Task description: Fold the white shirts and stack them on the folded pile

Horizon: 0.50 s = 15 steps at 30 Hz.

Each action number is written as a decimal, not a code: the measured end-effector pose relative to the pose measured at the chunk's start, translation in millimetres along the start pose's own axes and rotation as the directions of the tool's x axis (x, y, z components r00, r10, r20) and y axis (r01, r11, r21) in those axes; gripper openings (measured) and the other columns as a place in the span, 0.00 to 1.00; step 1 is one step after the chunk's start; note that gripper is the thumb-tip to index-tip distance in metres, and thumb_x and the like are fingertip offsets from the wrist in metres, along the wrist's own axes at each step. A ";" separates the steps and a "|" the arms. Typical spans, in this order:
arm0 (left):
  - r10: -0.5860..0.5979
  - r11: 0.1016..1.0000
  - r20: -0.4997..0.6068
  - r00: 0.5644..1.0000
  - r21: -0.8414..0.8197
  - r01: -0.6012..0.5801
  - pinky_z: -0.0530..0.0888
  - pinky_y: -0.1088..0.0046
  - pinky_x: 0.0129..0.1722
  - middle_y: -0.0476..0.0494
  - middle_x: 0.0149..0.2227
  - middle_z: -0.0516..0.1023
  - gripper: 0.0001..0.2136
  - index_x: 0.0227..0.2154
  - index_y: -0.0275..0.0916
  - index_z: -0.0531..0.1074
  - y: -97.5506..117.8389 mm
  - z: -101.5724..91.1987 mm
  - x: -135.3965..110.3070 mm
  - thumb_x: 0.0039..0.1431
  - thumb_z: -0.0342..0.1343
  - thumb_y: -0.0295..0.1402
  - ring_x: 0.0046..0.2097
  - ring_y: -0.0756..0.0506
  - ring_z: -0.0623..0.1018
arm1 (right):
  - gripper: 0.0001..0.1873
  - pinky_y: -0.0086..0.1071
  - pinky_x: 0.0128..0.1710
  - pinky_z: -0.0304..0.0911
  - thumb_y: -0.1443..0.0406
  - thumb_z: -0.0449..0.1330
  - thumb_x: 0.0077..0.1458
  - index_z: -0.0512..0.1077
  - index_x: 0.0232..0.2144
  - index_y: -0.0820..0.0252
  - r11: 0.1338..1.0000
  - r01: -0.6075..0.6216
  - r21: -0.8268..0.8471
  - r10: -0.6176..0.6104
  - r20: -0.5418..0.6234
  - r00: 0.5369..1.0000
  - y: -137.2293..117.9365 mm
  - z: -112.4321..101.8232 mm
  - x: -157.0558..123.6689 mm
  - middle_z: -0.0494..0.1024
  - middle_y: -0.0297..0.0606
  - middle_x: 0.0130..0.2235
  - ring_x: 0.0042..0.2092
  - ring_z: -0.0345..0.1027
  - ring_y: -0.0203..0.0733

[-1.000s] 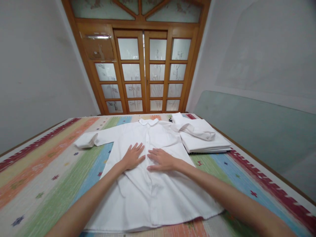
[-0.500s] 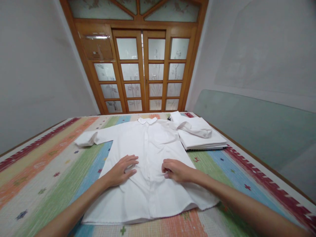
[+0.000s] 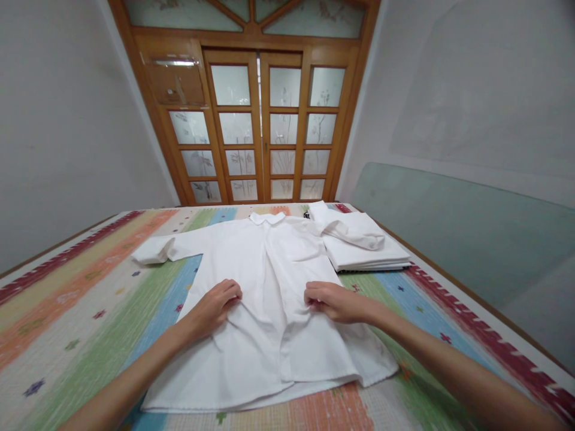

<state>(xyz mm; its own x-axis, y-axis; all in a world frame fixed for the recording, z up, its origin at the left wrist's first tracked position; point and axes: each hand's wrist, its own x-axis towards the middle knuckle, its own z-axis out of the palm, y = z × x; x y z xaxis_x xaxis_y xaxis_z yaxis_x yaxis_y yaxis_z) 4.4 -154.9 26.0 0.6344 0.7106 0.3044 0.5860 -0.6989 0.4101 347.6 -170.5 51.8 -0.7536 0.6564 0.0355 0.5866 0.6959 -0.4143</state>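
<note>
A white long-sleeved shirt (image 3: 265,341) lies front up before me, its collar at the far end and its left-hand sleeve spread out sideways. Its front placket is parted, with a gap running down the middle. On the left half, my left hand (image 3: 220,304) has its fingers curled and pinches the cloth. My right hand (image 3: 330,301) is closed on the cloth of the right half, and creases run from both hands. The other sleeve rests on a stack of folded white clothes (image 3: 368,254) at the back right.
Under the shirt is a striped, patterned cover (image 3: 108,317) on the table. Wooden doors with glass panes (image 3: 283,129) stand beyond the far edge. A greenish panel (image 3: 462,233) leans along the wall on the right.
Both hands have closed on the shirt and moved slightly apart. The front placket has opened into a gap, and the cloth is drawn sideways.
</note>
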 end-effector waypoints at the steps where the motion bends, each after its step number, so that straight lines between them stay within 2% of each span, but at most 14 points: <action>1: 0.009 1.000 0.027 1.000 0.010 -0.009 0.70 0.66 0.42 0.42 0.38 0.74 0.08 0.33 0.40 0.67 2.2 -0.1 -1.2 0.64 0.44 0.27 0.40 0.44 0.72 | 0.07 0.32 0.39 0.59 0.75 0.55 0.55 0.69 0.34 0.60 1.000 0.009 0.028 -0.009 0.005 1.000 -1.8 3.4 -0.6 0.70 0.37 0.36 0.38 0.64 0.40; 5: 0.038 0.999 0.090 0.995 0.032 -0.041 0.70 0.66 0.43 0.43 0.38 0.75 0.09 0.33 0.40 0.70 10.8 -1.2 4.6 0.65 0.46 0.34 0.40 0.45 0.73 | 0.03 0.33 0.41 0.60 0.71 0.56 0.58 0.71 0.34 0.61 0.997 0.038 0.063 -0.037 -0.026 0.999 -10.4 11.7 2.8 0.69 0.39 0.38 0.39 0.64 0.40; 8: 0.011 0.999 0.005 1.000 0.031 -0.011 0.71 0.64 0.47 0.42 0.40 0.77 0.13 0.37 0.40 0.71 8.3 1.4 23.9 0.68 0.43 0.38 0.43 0.44 0.75 | 0.09 0.35 0.43 0.61 0.63 0.58 0.61 0.72 0.30 0.62 0.996 0.064 0.069 -0.057 -0.103 0.993 -13.3 7.8 13.3 0.70 0.41 0.39 0.41 0.65 0.41; 11: -0.003 0.998 -0.092 0.996 0.061 0.009 0.69 0.60 0.55 0.38 0.50 0.76 0.16 0.48 0.39 0.70 -1.5 14.3 48.9 0.68 0.43 0.41 0.53 0.43 0.73 | 0.12 0.36 0.44 0.62 0.61 0.57 0.62 0.73 0.30 0.62 0.993 0.088 0.081 -0.076 -0.139 0.987 -9.9 3.7 32.7 0.73 0.40 0.37 0.40 0.66 0.41; 13: -0.002 0.993 -0.083 0.997 0.121 0.013 0.65 0.56 0.60 0.36 0.59 0.71 0.20 0.55 0.38 0.67 -7.0 28.4 61.7 0.66 0.46 0.43 0.61 0.40 0.68 | 0.10 0.36 0.45 0.63 0.63 0.56 0.62 0.74 0.32 0.62 0.996 0.084 0.043 -0.074 -0.184 0.980 -2.6 4.3 49.6 0.75 0.41 0.36 0.40 0.68 0.41; 15: -0.015 0.983 -0.028 0.999 0.183 0.020 0.63 0.53 0.62 0.34 0.63 0.65 0.23 0.58 0.37 0.66 -9.2 43.6 68.3 0.65 0.47 0.44 0.65 0.37 0.63 | 0.09 0.38 0.48 0.63 0.65 0.55 0.62 0.74 0.35 0.62 0.998 0.056 -0.021 -0.060 -0.276 0.959 9.9 7.0 68.7 0.77 0.42 0.38 0.43 0.68 0.43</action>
<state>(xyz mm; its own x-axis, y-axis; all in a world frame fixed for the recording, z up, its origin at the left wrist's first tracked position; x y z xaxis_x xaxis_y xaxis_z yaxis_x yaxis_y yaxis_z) 64.2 -103.5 5.6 0.6111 0.7232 0.3217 0.6810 -0.6876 0.2520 299.6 -120.6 43.8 -0.6760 0.6686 0.3098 0.5496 0.7375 -0.3924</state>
